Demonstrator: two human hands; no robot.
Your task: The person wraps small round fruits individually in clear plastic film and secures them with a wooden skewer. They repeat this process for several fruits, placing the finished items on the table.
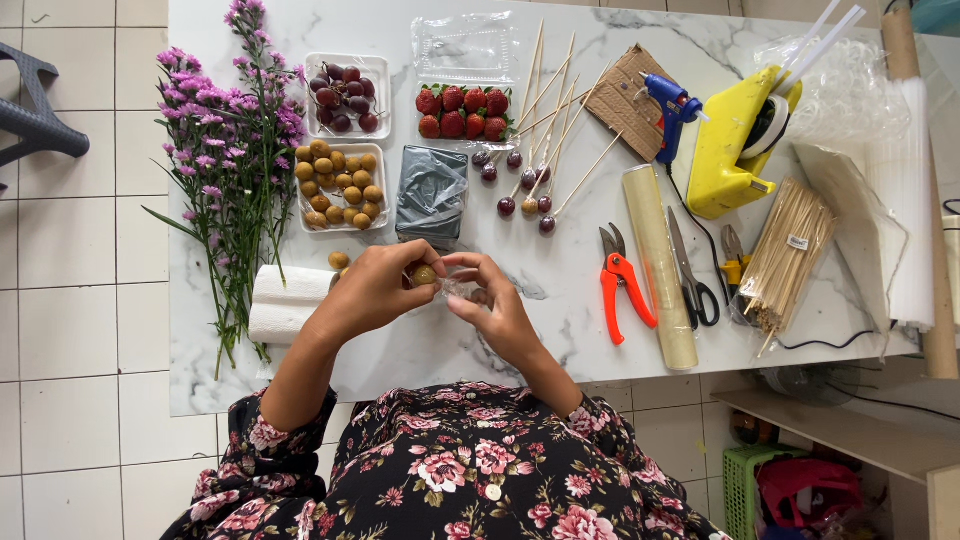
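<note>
I see my left hand (375, 290) pinching a small round tan fruit (424, 274) at its fingertips, just above the marble table (590, 300). My right hand (495, 300) grips a scrap of clear film (458, 290) against it. The fruit looks light, firm and smooth, likely to roll, so I'd hold it across its middle. The film seems flimsy and clingy. A tray of the same fruits (340, 186) sits behind.

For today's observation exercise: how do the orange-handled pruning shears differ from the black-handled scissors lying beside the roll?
The pruning shears have orange handles and short, stubby blades; the scissors have black handles and long, slim blades. The shears lie left of the clear film roll, the scissors right. Both lie flat, untouched.
</note>
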